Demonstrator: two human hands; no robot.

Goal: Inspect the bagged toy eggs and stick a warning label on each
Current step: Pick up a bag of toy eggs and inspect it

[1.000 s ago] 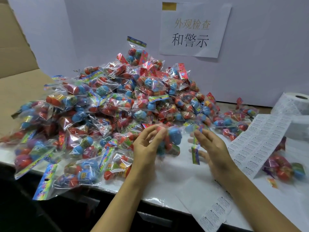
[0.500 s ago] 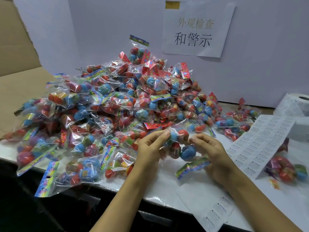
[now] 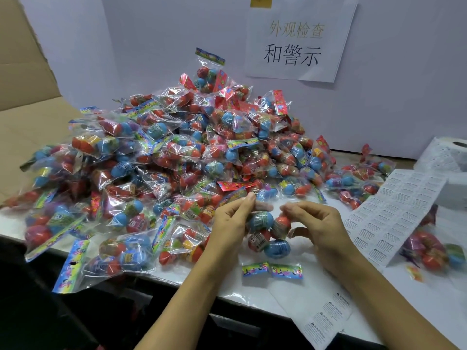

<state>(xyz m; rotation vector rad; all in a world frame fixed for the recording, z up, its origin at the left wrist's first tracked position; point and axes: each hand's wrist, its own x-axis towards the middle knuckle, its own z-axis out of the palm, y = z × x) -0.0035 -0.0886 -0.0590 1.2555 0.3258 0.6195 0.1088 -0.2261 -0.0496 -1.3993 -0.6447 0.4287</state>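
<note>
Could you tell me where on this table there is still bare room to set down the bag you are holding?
Bare table shows at the front edge, under the held bag, between the left hand and right hand. A smaller patch lies right, between the label sheet and a lone bag. The pile crowds the left and back.

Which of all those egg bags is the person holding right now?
The bag hanging between both hands, header card downward, in front of the pile; every other bag lies untouched.
</note>
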